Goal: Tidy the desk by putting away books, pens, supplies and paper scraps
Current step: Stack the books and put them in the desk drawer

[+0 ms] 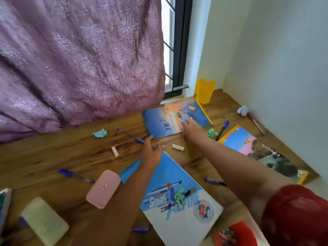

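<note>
My right hand lies with straight fingers on the cover of the far blue notebook, near its front edge. My left hand hovers just past the top corner of the near skiing notebook. Its thumb is close to the end of a purple pen. A thin blue pen tip pokes out beside its fingers; blur hides whether it is held. A third notebook lies at the right. Paper scraps lie about: light blue, green, green on the near notebook, white.
A yellow cup stands in the far corner by the window. A pink case, two small white sticks, several more pens and a pale pad lie on the wooden desk. A purple curtain hangs behind.
</note>
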